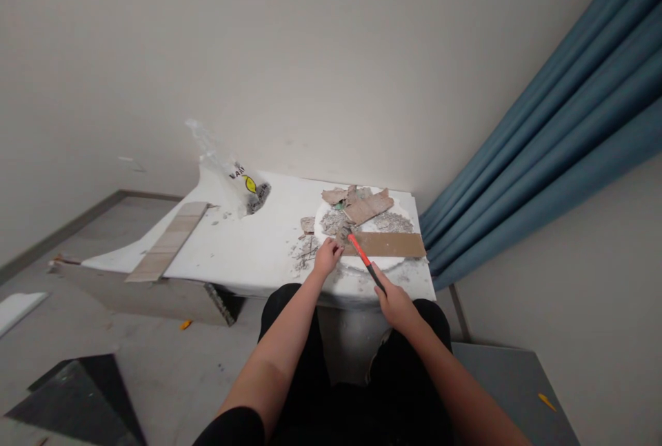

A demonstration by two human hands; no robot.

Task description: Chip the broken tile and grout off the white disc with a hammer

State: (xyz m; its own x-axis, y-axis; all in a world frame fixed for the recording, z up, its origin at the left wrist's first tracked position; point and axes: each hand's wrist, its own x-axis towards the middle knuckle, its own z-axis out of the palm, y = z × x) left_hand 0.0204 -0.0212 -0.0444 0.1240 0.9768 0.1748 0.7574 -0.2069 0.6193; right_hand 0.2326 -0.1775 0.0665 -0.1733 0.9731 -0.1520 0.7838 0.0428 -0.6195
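- Right hand (396,302): closed around the black grip of the red-shafted hammer (358,247).
- Left hand (327,257): fingers partly curled, at 7 o'clock from the hammer's head; cannot tell whether they pinch anything.
- Hammer: at the brown board's (396,245) 9 o'clock end, head towards 11 o'clock, handle towards 5.
- Board: long axis 9 to 3 o'clock.

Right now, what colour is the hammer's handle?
The handle is red with a black grip, per the head view.

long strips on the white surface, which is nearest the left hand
The plain brown strip, its end beside the left hand; the pale plank lies farther left.
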